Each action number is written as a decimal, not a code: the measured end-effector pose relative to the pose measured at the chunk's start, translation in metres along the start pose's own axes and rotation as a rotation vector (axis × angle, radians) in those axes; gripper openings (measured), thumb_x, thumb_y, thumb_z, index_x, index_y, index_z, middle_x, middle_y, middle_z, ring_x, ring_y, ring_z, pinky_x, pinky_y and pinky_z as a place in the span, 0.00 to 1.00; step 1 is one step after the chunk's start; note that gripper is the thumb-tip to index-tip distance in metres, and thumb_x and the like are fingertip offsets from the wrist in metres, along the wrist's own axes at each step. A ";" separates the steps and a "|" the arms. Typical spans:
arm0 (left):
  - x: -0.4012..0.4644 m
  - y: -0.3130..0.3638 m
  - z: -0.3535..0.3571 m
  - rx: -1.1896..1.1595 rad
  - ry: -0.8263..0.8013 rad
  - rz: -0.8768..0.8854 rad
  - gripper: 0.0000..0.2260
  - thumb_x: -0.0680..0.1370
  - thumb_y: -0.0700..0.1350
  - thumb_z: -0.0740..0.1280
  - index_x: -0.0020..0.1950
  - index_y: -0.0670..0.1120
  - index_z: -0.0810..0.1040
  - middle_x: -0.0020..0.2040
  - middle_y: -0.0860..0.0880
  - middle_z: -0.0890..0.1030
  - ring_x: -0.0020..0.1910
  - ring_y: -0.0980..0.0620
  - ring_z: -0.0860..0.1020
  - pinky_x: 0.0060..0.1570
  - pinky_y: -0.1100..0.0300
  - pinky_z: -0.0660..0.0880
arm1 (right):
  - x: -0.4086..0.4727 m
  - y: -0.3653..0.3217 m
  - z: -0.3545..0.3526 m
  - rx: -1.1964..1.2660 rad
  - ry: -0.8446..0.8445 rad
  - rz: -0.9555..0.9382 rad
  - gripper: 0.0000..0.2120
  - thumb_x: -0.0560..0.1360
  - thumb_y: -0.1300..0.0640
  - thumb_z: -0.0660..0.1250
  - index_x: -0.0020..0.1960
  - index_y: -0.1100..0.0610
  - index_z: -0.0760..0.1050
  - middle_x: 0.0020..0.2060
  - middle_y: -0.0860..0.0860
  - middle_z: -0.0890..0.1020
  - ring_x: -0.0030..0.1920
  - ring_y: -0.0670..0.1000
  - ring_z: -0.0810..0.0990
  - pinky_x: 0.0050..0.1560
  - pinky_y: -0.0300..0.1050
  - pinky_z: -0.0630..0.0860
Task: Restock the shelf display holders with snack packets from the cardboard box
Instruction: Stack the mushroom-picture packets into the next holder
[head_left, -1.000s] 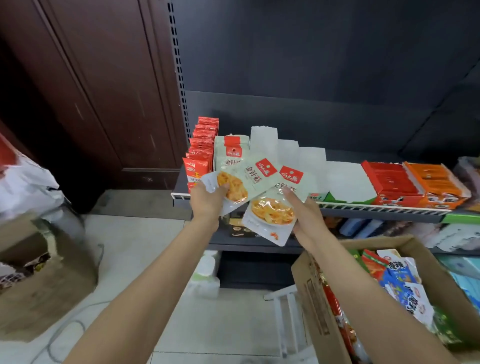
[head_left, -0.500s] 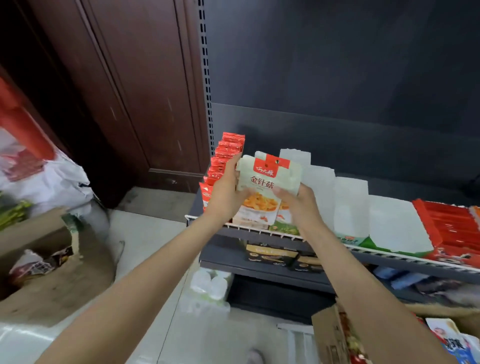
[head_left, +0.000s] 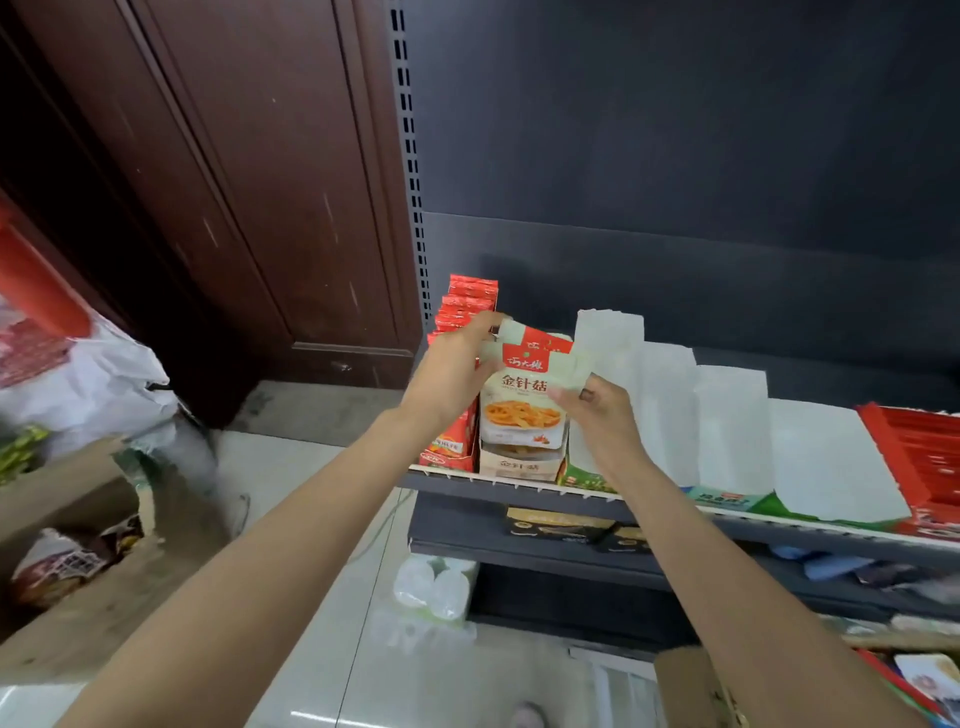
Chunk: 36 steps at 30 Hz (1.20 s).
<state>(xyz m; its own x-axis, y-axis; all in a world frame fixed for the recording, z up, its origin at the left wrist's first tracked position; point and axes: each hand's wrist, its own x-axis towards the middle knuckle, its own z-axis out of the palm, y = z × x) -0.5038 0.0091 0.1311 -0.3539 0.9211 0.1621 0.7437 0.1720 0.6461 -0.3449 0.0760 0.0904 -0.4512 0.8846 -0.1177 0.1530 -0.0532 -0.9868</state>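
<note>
Packets have gone from a loose fan out in front of the shelf to a squared-up stack sitting in the holder, that's the big change over the last second. Only one view to go through, the head cam, so: the left hand (head_left: 449, 371) has its grip on the top left corner of the pale snack packets (head_left: 522, 402), thumb and fingers pinching the edge, while the right hand (head_left: 605, 415) holds the right side of the same bunch, fingers curled against it. A second ago each hand had its own packet held apart and tilted, and the view was lower with the cardboard box (head_left: 696, 691) much more in frame; now only a corner of it pokes in at the bottom right. The stack stands upright in the beige display holder (head_left: 519, 465) on the shelf (head_left: 519, 493), right beside the red packets (head_left: 465, 312) on its left and the white holders (head_left: 670, 410) on its right. Can't tell how many packets are in the bunch, top one hides the rest. My read is the placing is basically done for this batch and it just needs a nudge to seat, then back to the box for more. Those white holders to the right look unfilled from here.
</note>
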 end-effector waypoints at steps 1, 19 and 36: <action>0.001 0.000 0.001 0.022 -0.009 0.024 0.17 0.78 0.41 0.66 0.66 0.49 0.70 0.59 0.47 0.79 0.58 0.48 0.79 0.53 0.56 0.76 | 0.002 0.002 -0.001 -0.054 -0.007 0.002 0.10 0.77 0.61 0.65 0.58 0.57 0.76 0.55 0.49 0.80 0.50 0.44 0.79 0.41 0.30 0.75; -0.001 -0.011 0.017 0.573 -0.049 0.152 0.14 0.80 0.45 0.61 0.66 0.50 0.72 0.63 0.49 0.75 0.63 0.49 0.69 0.63 0.54 0.63 | 0.010 0.000 0.005 -0.739 0.116 -0.207 0.14 0.77 0.60 0.64 0.62 0.56 0.76 0.60 0.54 0.77 0.60 0.52 0.75 0.60 0.41 0.71; -0.111 0.093 0.117 -0.171 -0.245 0.238 0.09 0.78 0.42 0.62 0.56 0.45 0.77 0.47 0.48 0.80 0.47 0.49 0.77 0.46 0.52 0.75 | -0.153 0.032 -0.103 -0.637 0.362 -0.037 0.11 0.77 0.64 0.61 0.55 0.59 0.79 0.49 0.52 0.83 0.50 0.50 0.80 0.53 0.37 0.72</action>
<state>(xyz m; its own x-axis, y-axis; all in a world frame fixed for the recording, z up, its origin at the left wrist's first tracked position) -0.3293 -0.0359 0.0856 -0.0207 0.9881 0.1526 0.6761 -0.0987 0.7302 -0.1802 -0.0131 0.0881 -0.1640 0.9842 0.0672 0.6743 0.1615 -0.7205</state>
